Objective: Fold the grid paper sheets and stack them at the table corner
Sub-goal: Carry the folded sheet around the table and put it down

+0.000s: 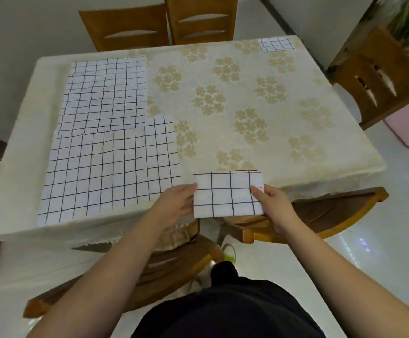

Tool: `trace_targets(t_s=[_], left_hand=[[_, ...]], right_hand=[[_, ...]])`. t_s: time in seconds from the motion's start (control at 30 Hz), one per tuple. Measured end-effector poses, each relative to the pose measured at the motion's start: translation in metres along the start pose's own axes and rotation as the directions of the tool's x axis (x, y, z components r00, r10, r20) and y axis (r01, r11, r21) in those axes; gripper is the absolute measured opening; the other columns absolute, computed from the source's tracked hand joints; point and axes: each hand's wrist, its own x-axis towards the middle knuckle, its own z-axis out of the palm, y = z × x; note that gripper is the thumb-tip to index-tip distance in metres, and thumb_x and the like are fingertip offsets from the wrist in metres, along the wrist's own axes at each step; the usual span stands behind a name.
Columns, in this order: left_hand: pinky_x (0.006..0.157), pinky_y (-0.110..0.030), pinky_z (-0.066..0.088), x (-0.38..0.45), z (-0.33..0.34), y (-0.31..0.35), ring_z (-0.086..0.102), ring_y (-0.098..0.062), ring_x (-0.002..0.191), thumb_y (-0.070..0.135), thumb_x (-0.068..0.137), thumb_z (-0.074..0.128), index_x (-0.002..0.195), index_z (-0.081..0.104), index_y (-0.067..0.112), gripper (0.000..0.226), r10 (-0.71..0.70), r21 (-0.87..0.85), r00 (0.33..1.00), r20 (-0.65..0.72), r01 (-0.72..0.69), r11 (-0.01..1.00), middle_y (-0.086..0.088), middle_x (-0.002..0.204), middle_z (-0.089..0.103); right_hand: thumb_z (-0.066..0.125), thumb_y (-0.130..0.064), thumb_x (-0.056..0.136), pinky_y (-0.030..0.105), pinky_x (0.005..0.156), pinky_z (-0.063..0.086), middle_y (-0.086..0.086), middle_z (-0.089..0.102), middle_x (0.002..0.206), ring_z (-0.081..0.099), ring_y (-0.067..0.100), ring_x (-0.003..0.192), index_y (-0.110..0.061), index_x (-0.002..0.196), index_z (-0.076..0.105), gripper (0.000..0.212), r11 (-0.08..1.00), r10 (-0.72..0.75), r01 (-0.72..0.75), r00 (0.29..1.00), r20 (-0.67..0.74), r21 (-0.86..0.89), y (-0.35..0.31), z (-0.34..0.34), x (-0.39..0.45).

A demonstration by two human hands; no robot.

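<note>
A folded grid paper sheet (228, 195) is held over the table's near edge, small and rectangular. My left hand (178, 203) grips its left edge and my right hand (271, 203) pinches its right edge. Several unfolded grid sheets (106, 132) lie overlapped on the left half of the table. At the far right table corner rests a small folded grid stack (276, 44). The table (247, 106) wears a cream cloth with a gold flower pattern.
Two wooden chairs (164, 23) stand behind the table, another chair (379, 76) at the right, and chairs (320, 215) are tucked under the near edge. A potted plant (408, 20) stands at the top right. The floor is glossy white.
</note>
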Motion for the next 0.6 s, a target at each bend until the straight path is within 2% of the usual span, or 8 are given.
trace_targets(t_s=[0.07, 0.17, 0.27, 0.33, 0.37, 0.47, 0.6], left_hand=[[0.083, -0.034, 0.057, -0.011, 0.001, -0.005, 0.07, -0.02, 0.098, 0.023, 0.092, 0.064, 0.118, 0.063, 0.006, 0.031, 0.0, 0.093, 1.0, 0.022, -0.003, 0.996, -0.007, 0.108, 0.073], [0.082, -0.035, 0.059, -0.02, 0.011, -0.011, 0.071, -0.021, 0.095, 0.018, 0.09, 0.068, 0.116, 0.062, 0.006, 0.029, 0.023, 0.187, 0.999, 0.026, -0.027, 0.982, -0.009, 0.106, 0.072], [0.076, -0.034, 0.06, -0.024, 0.028, -0.016, 0.071, -0.023, 0.09, 0.015, 0.09, 0.067, 0.113, 0.063, 0.003, 0.026, 0.063, 0.235, 0.997, 0.043, -0.072, 0.969, -0.012, 0.103, 0.072], [0.073, -0.031, 0.06, -0.025, 0.041, -0.018, 0.071, -0.024, 0.09, 0.016, 0.091, 0.065, 0.114, 0.062, 0.003, 0.026, 0.095, 0.261, 0.994, 0.045, -0.103, 0.96, -0.013, 0.105, 0.071], [0.076, -0.033, 0.06, -0.024, 0.049, -0.02, 0.07, -0.025, 0.093, 0.018, 0.092, 0.064, 0.116, 0.061, 0.003, 0.029, 0.103, 0.281, 0.993, 0.048, -0.113, 0.953, -0.013, 0.107, 0.07], [0.09, -0.043, 0.056, -0.026, 0.076, -0.025, 0.068, -0.027, 0.099, 0.023, 0.096, 0.059, 0.118, 0.061, 0.005, 0.029, 0.095, 0.312, 0.99, 0.102, -0.123, 0.942, -0.013, 0.109, 0.069], [0.09, -0.046, 0.055, -0.032, 0.122, -0.033, 0.069, -0.027, 0.097, 0.02, 0.095, 0.059, 0.111, 0.064, 0.01, 0.02, 0.077, 0.34, 0.981, 0.177, -0.134, 0.931, -0.011, 0.106, 0.071]], right_hand=[[0.059, -0.03, 0.095, 0.046, 0.086, 0.056, 0.005, 0.075, 0.096, 0.071, 0.024, 0.091, -0.014, 0.102, 0.072, 0.021, 0.999, -0.023, 0.024, 0.999, -0.039, 0.022, 0.003, -0.004, -0.016], [0.06, -0.023, 0.094, 0.035, 0.077, 0.058, 0.005, 0.075, 0.094, 0.072, 0.02, 0.088, -0.014, 0.099, 0.071, 0.015, 0.996, -0.038, 0.046, 0.994, -0.104, 0.079, 0.007, -0.011, -0.043], [0.066, -0.022, 0.091, 0.04, 0.068, 0.056, 0.008, 0.074, 0.086, 0.07, 0.025, 0.081, -0.011, 0.09, 0.072, 0.013, 0.992, -0.019, 0.044, 0.977, -0.211, 0.116, 0.018, -0.024, -0.068], [0.068, -0.021, 0.089, 0.03, 0.062, 0.054, 0.007, 0.074, 0.083, 0.068, 0.021, 0.076, -0.006, 0.088, 0.072, 0.016, 0.987, 0.011, 0.03, 0.969, -0.249, 0.159, 0.025, -0.035, -0.083], [0.068, -0.021, 0.09, 0.027, 0.062, 0.054, 0.009, 0.074, 0.085, 0.068, 0.021, 0.076, -0.002, 0.09, 0.072, 0.019, 0.982, 0.031, 0.017, 0.967, -0.251, 0.188, 0.029, -0.041, -0.091], [0.064, -0.02, 0.092, 0.031, 0.072, 0.058, 0.016, 0.074, 0.091, 0.07, 0.026, 0.082, 0.005, 0.095, 0.07, 0.026, 0.959, 0.079, 0.0, 0.96, -0.27, 0.282, 0.039, -0.061, -0.113], [0.063, -0.018, 0.092, 0.046, 0.087, 0.054, 0.023, 0.071, 0.101, 0.069, 0.031, 0.09, 0.007, 0.101, 0.067, 0.027, 0.922, 0.138, 0.009, 0.926, -0.35, 0.387, 0.062, -0.094, -0.137]])
